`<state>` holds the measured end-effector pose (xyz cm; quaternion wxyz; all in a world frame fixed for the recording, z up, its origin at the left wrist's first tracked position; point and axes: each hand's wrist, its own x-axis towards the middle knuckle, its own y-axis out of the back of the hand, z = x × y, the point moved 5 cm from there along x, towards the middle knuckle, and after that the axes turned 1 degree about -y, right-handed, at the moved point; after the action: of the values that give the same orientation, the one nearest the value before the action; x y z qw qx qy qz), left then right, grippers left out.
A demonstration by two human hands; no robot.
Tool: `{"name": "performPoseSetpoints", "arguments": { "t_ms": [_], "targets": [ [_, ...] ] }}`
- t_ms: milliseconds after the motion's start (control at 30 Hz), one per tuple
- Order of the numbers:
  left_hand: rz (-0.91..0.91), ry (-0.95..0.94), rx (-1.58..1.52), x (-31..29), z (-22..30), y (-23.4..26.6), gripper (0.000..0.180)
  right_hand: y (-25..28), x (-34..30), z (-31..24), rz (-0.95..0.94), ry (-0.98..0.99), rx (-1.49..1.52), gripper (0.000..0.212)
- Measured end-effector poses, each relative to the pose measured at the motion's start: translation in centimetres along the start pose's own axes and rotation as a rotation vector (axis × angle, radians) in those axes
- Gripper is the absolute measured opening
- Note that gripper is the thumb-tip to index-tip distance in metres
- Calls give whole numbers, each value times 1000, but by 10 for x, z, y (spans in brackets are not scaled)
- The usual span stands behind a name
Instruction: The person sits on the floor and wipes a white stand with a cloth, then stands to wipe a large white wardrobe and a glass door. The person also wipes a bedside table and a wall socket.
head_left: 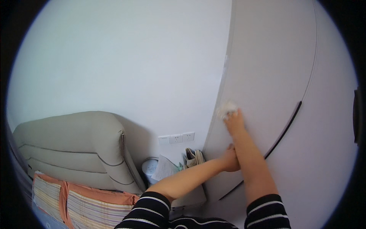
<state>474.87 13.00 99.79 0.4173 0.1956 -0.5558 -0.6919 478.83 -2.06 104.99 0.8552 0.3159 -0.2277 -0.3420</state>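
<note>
My right hand [234,123] presses a crumpled, whitish cloth [227,109] against the pale grey wardrobe door [267,61], close to the edge where it meets the wall. The cloth and fingertips are slightly blurred. Lower down, my left hand [229,159] is beside my right forearm and overlaps it in view. Most of its fingers are hidden behind that forearm, so whether it touches the arm or the door I cannot tell. A long black handle strip [288,126] runs along the door seam to the right of my right arm.
Below the wall sockets [176,138], a bedside table [194,196] holds a white round container [149,167], paper sheets [164,168] and a pair of light shoes [194,157]. A padded beige headboard [68,147] and striped, orange-edged pillows [97,206] are at the left.
</note>
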Motion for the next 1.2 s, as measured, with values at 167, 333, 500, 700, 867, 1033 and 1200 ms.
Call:
{"name": "performPoseSetpoints", "arguments": {
  "t_ms": [167, 333, 500, 700, 867, 1033, 1200],
  "targets": [
    [-179, 61, 100, -83, -45, -19, 89, -9, 2, -1, 101, -43, -43, 39],
    [25, 83, 34, -98, -71, 20, 89, 209, 3, 168, 479, -573, -305, 28],
    [396, -78, -34, -75, -71, 63, 90, 317, -77, 318, 866, -894, -467, 39],
    [465, 31, -1, -51, -83, 80, 93, 229, -15, 201, 629, -720, -347, 41],
    [284, 111, -147, -38, -89, 35, 92, 15, 26, 8, 327, -236, -9, 38],
    [-133, 189, -126, -73, -108, 22, 86, -92, 45, -61, 20, 59, 42, 42],
    [61, 317, -181, -93, -178, 12, 87, 104, 127, 91, 124, -319, 33, 42]
  ]
}}
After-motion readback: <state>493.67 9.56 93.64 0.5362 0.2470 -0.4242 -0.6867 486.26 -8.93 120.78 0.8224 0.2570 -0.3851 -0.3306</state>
